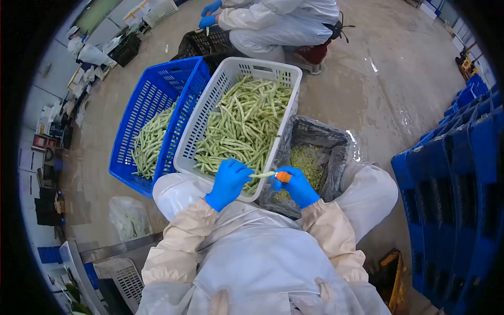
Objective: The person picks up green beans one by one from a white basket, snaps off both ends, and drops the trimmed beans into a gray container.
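Note:
My left hand [229, 182], in a blue glove, is closed around one end of a green bean [261, 175]. The bean stretches sideways towards my right hand [297, 188], also blue-gloved. Gripped in that hand is a small orange-handled knife [283, 177]; its blade is hardly visible beside the bean's tip. Both hands are over the near end of a white crate [185, 137] heaped with green beans [247, 123]. Below my right hand, a bin lined with dark plastic [336, 144] contains green trimmings [307, 164].
A blue crate [126, 123] with more beans leans against the white one's left side. Opposite, a co-worker [278, 23] sits by a black crate [197, 44]. Stacked blue pallets [451, 194] rise at right. A clear plastic bag [128, 218] lies on the floor at left.

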Motion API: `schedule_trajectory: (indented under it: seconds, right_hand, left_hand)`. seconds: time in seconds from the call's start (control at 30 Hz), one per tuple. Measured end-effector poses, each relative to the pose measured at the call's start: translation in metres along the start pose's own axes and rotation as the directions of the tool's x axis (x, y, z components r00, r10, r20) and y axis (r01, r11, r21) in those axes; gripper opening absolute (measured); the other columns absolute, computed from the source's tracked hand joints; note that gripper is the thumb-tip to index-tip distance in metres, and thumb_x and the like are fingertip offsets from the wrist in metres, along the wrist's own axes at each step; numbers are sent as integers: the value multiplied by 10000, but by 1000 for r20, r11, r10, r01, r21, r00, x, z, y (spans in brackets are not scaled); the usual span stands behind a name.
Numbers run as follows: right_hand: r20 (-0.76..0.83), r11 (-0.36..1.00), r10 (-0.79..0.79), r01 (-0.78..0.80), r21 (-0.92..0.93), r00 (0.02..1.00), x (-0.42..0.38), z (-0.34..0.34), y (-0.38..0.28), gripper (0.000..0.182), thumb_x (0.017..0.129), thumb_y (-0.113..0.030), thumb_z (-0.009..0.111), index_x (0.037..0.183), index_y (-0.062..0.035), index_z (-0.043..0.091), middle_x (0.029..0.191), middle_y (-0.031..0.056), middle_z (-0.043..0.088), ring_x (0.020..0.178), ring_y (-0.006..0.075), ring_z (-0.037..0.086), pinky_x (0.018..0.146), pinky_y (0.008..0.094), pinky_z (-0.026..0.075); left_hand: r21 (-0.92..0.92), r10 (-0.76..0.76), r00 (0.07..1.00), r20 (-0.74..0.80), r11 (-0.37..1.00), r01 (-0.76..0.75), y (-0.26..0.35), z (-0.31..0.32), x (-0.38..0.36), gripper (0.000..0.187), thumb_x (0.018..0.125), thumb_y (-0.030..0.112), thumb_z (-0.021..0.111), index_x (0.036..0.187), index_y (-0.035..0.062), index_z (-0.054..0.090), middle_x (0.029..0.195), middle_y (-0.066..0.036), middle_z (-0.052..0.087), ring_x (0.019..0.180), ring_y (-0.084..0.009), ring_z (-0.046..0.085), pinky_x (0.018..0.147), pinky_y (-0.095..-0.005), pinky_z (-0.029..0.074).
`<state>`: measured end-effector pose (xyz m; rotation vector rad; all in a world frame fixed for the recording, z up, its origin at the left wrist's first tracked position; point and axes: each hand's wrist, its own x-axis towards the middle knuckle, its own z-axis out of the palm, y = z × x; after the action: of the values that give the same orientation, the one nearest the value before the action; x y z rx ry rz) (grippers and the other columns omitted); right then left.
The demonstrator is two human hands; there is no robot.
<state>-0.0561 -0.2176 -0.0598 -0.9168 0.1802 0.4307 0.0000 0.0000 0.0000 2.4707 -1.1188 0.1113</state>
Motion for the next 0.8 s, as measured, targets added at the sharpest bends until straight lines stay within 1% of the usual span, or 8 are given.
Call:
schedule_trajectory:
  seconds: [0.1,0.23,0.3,0.5,0.57,0.63,0.73,0.8]
  right_hand:
    - [-109,991,-49,61,116,993,-11,-11,-4,139,840,-84,509,891,32,565,659,61,555,599,153,531,730,345,499]
    - [-97,919,-173,196,343,980,-5,0,-6,125,833,-80,514,851,30,570,651,52,543,585,152,521,698,333,492]
    - [-105,900,-214,238,365,971,-4,5,-5,122,831,-79,516,846,29,571,650,51,541,583,154,521,690,331,489]
    - [-448,934,-26,181,307,894,0,-50,13,131,816,-113,558,846,12,584,669,44,554,608,133,525,631,289,476]
    - [-514,911,-332,128,-392,791,-2,-51,12,147,810,-134,576,865,1,593,731,46,584,664,113,547,608,260,463]
    - [-328,847,-452,283,-449,830,4,-36,21,178,822,-129,570,949,-6,595,822,61,609,740,113,573,657,250,459]
    - [-224,933,-320,264,-245,920,-1,-3,9,235,849,-136,546,1030,11,576,888,82,612,798,139,585,727,269,469]
    - [-13,975,-86,86,204,996,-3,4,2,259,871,-151,522,1047,36,559,926,119,612,863,194,589,813,328,474]
  left_hand:
    - [-106,-28,992,-121,994,15,15,45,-3,207,681,84,667,883,91,621,833,-67,573,820,-276,513,721,-371,417]
    - [-597,-393,910,-133,765,243,29,72,4,157,718,82,671,866,51,627,781,-81,576,727,-228,548,658,-291,438]
    - [-873,-641,719,271,151,463,39,64,16,121,780,85,625,885,25,623,760,-49,577,721,-169,555,669,-250,436]
    - [-934,-662,711,237,-356,-20,-17,28,54,164,853,134,554,993,48,552,865,-43,565,792,-172,555,829,-389,472]
    - [-891,-663,701,262,-446,-88,-19,22,56,163,859,143,547,996,54,541,884,-50,565,810,-181,556,863,-437,463]
    - [-829,-570,760,311,-554,-76,-12,27,59,169,863,160,544,996,55,544,900,-64,571,839,-192,553,881,-460,444]
    - [-835,-556,770,314,-547,-55,-4,44,58,188,865,170,547,1017,59,537,924,-62,562,850,-194,554,889,-461,443]
    - [-834,-539,776,329,-552,-29,-2,52,55,196,865,183,552,1020,65,533,936,-59,558,856,-196,555,882,-458,452]
